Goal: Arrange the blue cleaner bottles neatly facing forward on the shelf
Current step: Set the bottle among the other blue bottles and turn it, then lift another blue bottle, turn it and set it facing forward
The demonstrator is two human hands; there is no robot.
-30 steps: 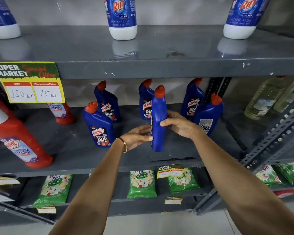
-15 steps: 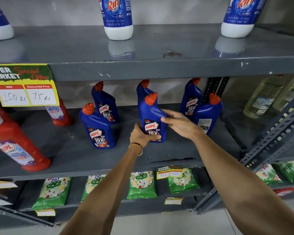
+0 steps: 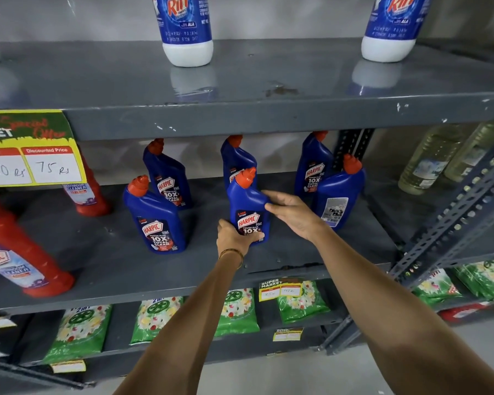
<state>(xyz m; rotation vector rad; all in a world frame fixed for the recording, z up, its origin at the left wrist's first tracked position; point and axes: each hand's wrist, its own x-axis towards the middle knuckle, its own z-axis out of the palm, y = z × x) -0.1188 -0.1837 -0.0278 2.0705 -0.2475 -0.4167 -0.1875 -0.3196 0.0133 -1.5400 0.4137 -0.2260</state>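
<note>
In the head view, the middle blue bottle (image 3: pixel 248 206) stands upright on the grey shelf (image 3: pixel 268 269), label to the front, roughly midway between the shelf's front edge and its back. The left hand (image 3: pixel 236 238) is wrapped around the bottle's base from the front-left, thumb across the lower label, a bracelet (image 3: pixel 231 253) on the wrist. The right hand (image 3: pixel 293 213) lies flat against the bottle's right shoulder, fingers together and touching the plastic without closing round it. To the left, nearer the front edge, the front-left bottle (image 3: pixel 154 220) shows its label. Toward the shelf's right end, the turned bottle (image 3: pixel 338 195) shows its back label. Three more blue bottles stand along the back edge: back-left (image 3: pixel 167 175), back-middle (image 3: pixel 237 161), back-right (image 3: pixel 313 166).
</note>
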